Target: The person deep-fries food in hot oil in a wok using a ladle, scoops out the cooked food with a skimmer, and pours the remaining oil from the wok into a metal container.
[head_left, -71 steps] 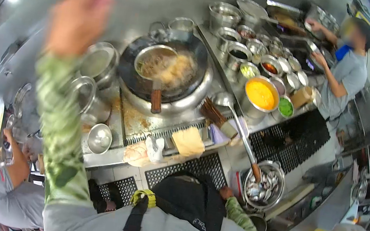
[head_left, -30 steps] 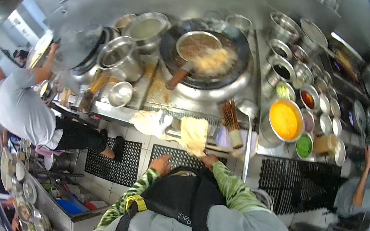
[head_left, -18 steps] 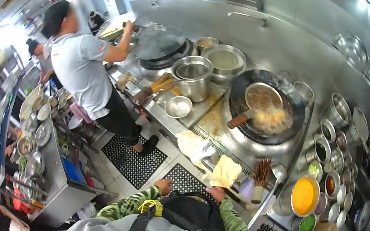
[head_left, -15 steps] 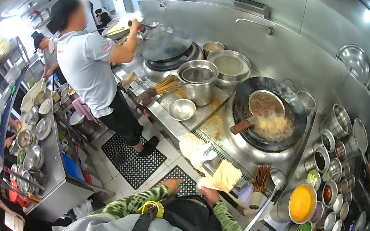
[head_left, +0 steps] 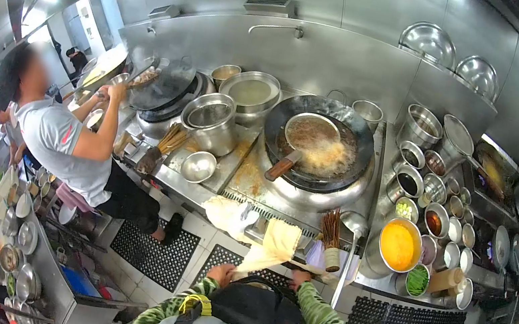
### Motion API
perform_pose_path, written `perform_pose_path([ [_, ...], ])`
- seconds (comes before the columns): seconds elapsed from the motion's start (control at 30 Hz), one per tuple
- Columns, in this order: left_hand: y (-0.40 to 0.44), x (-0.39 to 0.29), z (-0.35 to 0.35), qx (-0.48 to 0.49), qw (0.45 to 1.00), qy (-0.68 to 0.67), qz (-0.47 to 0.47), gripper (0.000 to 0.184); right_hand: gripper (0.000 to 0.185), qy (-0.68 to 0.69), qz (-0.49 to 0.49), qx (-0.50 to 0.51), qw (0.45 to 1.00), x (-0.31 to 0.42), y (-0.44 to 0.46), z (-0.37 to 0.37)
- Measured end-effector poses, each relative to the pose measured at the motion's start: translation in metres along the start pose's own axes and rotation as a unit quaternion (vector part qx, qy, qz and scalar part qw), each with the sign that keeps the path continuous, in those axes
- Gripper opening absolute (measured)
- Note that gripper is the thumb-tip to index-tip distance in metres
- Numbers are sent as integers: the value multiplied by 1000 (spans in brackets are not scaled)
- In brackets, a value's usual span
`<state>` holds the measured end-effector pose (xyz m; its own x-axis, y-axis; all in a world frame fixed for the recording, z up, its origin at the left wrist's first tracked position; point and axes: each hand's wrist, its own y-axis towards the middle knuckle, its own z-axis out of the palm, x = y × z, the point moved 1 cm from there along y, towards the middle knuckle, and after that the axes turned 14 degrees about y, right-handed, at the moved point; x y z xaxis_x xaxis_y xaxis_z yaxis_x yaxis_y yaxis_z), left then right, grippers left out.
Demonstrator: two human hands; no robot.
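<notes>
A pale yellow cloth is draped at the counter's front edge, and its lower end reaches down to my left hand. The fingers of my left hand are closed at that corner. My right hand is low by the counter edge, right of the cloth, with its fingers curled; what they hold, if anything, is hidden. A second crumpled cloth lies further left on the edge. Beyond them, a wooden-handled strainer rests in a wok of bubbling, foaming liquid.
A ladle and a bamboo brush stand right of the cloth. Several seasoning containers, one with orange liquid, line the right side. A metal bowl sits left of the wok. A co-worker works at another wok.
My view has swung right. My left hand has come to the yellow cloth's lower end; my right hand is now apart from its hanging part. The co-worker's hands have moved, and food shows in their ladle.
</notes>
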<state>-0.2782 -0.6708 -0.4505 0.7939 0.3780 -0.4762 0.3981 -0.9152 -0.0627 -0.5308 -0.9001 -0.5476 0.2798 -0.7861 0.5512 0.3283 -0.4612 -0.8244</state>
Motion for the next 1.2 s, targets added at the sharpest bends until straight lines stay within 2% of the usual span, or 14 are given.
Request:
perform_pose_path([
  [0.07,-11,0,-14,65,997,7,-43,26,32,-191,-57,-56,978,1,22,-24],
  [0.1,-19,11,-9,85,994,-4,-66,26,35,-360,-94,-67,926,5,34,-31],
  [0.2,-43,73,17,139,986,-11,-90,30,42,-737,-176,-87,647,-3,49,-32],
  [0.23,-51,92,18,152,984,-9,-93,32,43,-630,-237,-123,730,-10,58,-36],
  [0.27,-63,98,14,180,973,54,-136,34,43,-597,-235,-121,757,-7,60,-36],
  [0.3,-76,102,7,209,954,113,-181,36,43,-589,-215,-119,770,0,59,-35],
  [0.33,-84,118,2,276,941,118,-155,40,44,-587,-202,-119,775,4,59,-32],
  [0.4,-98,141,5,408,860,172,-253,42,45,-583,-183,-112,783,6,57,-31],
  [0.6,-138,149,-3,398,872,174,-224,40,49,-488,-125,-102,858,-10,59,-51],
  [0.8,-125,137,17,355,906,163,-163,38,49,-131,-35,-88,987,-30,77,-75],
  [0.93,-104,131,23,314,931,18,-187,35,50,43,1,-80,996,-37,83,-77],
  [1.03,-100,123,27,188,963,91,-169,31,51,119,18,-77,990,-38,89,-79],
  [1.17,-102,116,21,204,956,130,-166,36,48,274,153,-48,948,-56,141,-113],
  [1.2,-101,129,29,210,959,123,-144,36,46,267,138,-50,953,-63,151,-111],
])
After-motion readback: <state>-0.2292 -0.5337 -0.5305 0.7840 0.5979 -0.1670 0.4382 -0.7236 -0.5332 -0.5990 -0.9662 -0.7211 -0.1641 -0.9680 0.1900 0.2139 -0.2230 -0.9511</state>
